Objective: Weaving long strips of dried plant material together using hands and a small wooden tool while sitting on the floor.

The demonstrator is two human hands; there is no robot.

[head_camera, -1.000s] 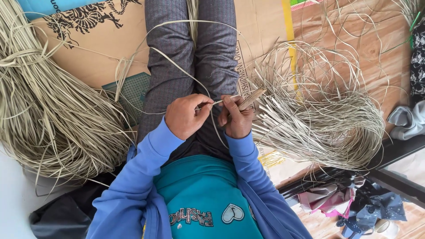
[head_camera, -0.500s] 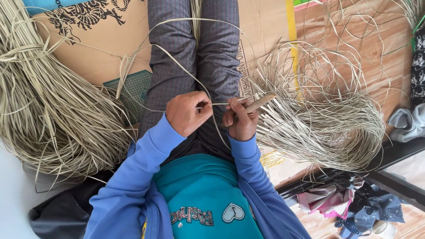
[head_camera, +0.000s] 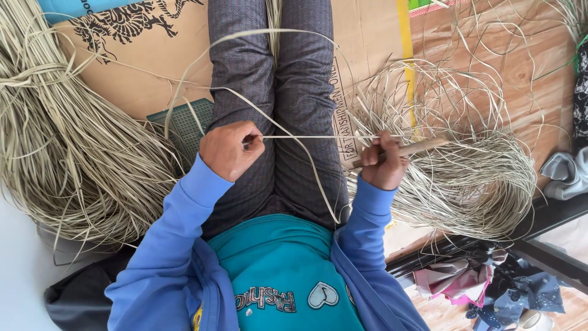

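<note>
My left hand (head_camera: 226, 150) is closed over my left thigh and pinches one end of a thin pale reed strip (head_camera: 312, 136). The strip runs taut and level across my lap to my right hand (head_camera: 383, 165). That hand is closed around a wooden-handled tool (head_camera: 416, 147), whose handle points right over a pile of strips. I cannot make out the tool's working end. A loose loop of the same pale strip curves up over my knees and back down past my right thigh.
A thick bundle of pale reeds (head_camera: 73, 153) lies at my left, a looser tangle of strips (head_camera: 465, 171) at my right. My grey-trousered legs (head_camera: 275, 79) rest on flattened cardboard (head_camera: 141, 73). Wooden floor (head_camera: 527, 67) shows at right; crumpled clothes (head_camera: 490, 285) lie at the bottom right.
My hands, close together over my lap before, have drawn apart: the left moved left, the right moved right with the tool. The strip between them is now stretched out straight.
</note>
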